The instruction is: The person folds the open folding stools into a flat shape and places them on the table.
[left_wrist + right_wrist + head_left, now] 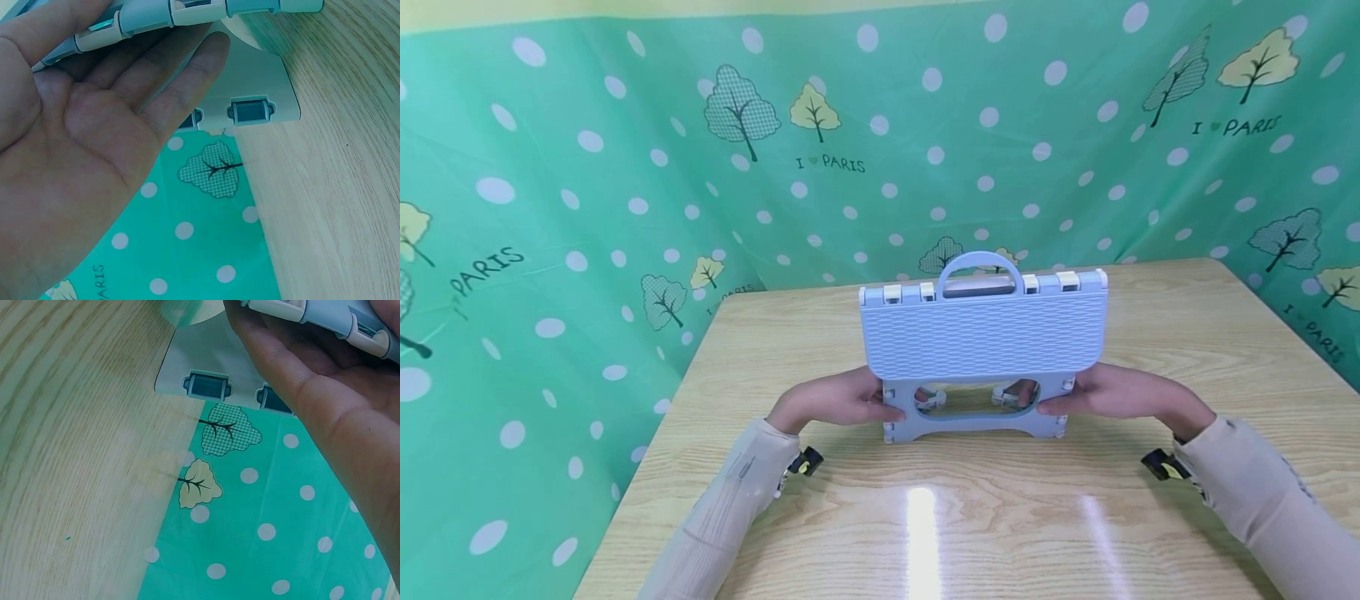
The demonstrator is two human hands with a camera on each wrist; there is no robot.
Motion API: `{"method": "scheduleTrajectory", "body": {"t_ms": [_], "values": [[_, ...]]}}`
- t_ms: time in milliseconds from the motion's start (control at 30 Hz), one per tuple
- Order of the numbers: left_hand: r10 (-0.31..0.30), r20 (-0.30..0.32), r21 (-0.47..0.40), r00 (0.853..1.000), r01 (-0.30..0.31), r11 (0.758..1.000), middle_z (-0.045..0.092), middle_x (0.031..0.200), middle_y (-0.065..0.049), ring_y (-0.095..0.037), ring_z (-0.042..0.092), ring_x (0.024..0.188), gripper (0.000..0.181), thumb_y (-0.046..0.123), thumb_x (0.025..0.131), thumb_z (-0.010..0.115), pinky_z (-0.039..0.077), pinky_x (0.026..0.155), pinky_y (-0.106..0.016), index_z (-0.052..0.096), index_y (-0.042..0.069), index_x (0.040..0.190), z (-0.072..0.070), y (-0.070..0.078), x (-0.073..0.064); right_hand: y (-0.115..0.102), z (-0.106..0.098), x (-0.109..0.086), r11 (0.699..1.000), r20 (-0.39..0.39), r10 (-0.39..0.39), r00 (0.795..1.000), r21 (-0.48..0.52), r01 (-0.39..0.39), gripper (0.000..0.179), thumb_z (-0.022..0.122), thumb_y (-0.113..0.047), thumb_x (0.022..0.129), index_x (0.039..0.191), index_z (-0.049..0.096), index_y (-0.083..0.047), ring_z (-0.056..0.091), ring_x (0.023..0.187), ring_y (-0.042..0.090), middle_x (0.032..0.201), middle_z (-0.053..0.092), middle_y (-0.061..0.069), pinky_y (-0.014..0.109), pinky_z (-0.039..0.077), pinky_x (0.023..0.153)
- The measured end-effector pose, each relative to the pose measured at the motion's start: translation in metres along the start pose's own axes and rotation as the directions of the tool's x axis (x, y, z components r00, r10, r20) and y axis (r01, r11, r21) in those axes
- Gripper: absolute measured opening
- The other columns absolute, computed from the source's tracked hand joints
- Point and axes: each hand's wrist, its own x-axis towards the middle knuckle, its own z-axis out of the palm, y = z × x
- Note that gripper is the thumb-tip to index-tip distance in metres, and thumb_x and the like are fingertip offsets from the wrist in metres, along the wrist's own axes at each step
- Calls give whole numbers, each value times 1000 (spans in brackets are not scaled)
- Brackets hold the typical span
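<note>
A light blue folding step stool (985, 337) is partly unfolded over the table, its textured top panel tilted toward me and its arched handle (981, 260) pointing up. Below the top shows the near leg panel (985, 423) with an oval cutout. My left hand (842, 400) grips this panel's left side, thumb in front and fingers behind. On the right side my right hand (1116, 390) holds it the same way, a fingertip visible through the cutout. Both wrist views show the fingers reaching between the hinged leg edge and the panel behind (262, 81).
The wood-grain table (790, 533) stretches out around the stool. Behind it and along the left hangs a green cloth (820, 208) with white dots and printed trees. Small black devices (805, 461) are strapped at both wrists.
</note>
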Motion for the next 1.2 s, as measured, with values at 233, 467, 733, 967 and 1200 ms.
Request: {"method": "scheduleTrajectory", "body": {"t_ms": [233, 467, 733, 967, 1200], "values": [[12, 4, 0, 1000, -12, 1000, 48, 147, -12, -23, 52, 130, 75, 3, 98, 59, 49, 101, -31, 16, 16, 157, 0, -1, -1, 0, 0, 0, 1000, -1, 23, 1000, -6, -23, 39, 60, -1, 97, 132, 42, -6, 61, 105, 19, 115, 64, 7, 29, 51, 84], [12, 4, -3, 1000, -12, 1000, 51, 144, -11, -23, 53, 129, 73, 3, 98, 59, 49, 100, -31, 17, 15, 157, 0, 0, -1, -1, 0, 1, 1000, -3, 12, 1000, -2, -12, 44, 60, 0, 97, 134, 41, -12, 61, 104, 21, 114, 65, 8, 29, 52, 83], [22, 9, 1, 1000, -22, 1000, 51, 144, -11, -22, 53, 129, 75, 2, 98, 59, 50, 100, -31, 16, 16, 157, -1, -1, 0, -1, 0, 1, 1000, -1, 25, 1000, -1, -25, 39, 60, -1, 98, 132, 42, -6, 61, 105, 19, 115, 64, 7, 29, 52, 84], [24, 13, 4, 1000, -24, 1000, 50, 146, -11, -23, 52, 130, 75, 3, 98, 59, 49, 101, -32, 16, 16, 157, -1, -1, 0, -1, 0, 0, 1000, -4, 23, 1000, -4, -23, 42, 60, -1, 98, 134, 42, -12, 61, 104, 19, 115, 64, 6, 29, 52, 83], [19, 13, -2, 1000, -19, 1000, 49, 147, -11, -22, 52, 130, 76, 3, 98, 59, 49, 101, -31, 14, 16, 158, -1, -2, 0, 1, 0, -1, 1000, -11, 27, 1000, -11, -27, 49, 61, -1, 97, 139, 38, -14, 63, 105, 21, 116, 65, 7, 29, 53, 84]]}}
